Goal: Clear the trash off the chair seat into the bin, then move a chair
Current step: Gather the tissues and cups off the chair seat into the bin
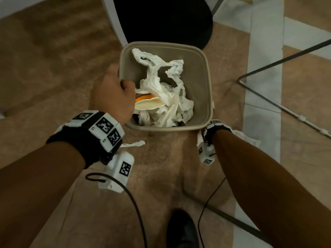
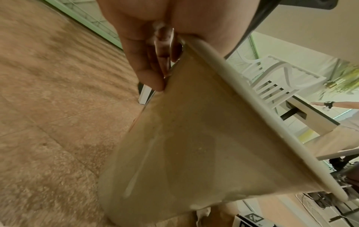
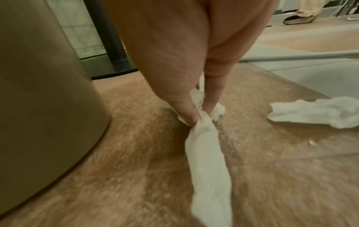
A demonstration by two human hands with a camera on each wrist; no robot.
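Note:
A beige bin (image 1: 207, 77) stands on the tan floor, holding crumpled white tissues (image 1: 166, 97) and an orange-and-cream wrapper. My left hand (image 1: 112, 93) grips the bin's left rim, fingers curled over the edge; the left wrist view shows the left hand (image 2: 151, 53) against the bin wall (image 2: 194, 145). In the right wrist view my right hand (image 3: 200, 113) pinches a long white tissue (image 3: 207, 161) between thumb and finger at floor level, beside the bin (image 3: 38, 76). In the head view only the right wristband (image 1: 214, 127) shows. A black chair seat (image 1: 161, 18) lies beyond the bin.
Another tissue (image 3: 314, 112) lies on the floor to the right of my right hand. More white scraps (image 1: 133, 144) sit near my left wrist. Metal chair legs (image 1: 286, 56) cross the floor at right. My dark shoe (image 1: 182, 228) and black cables are below.

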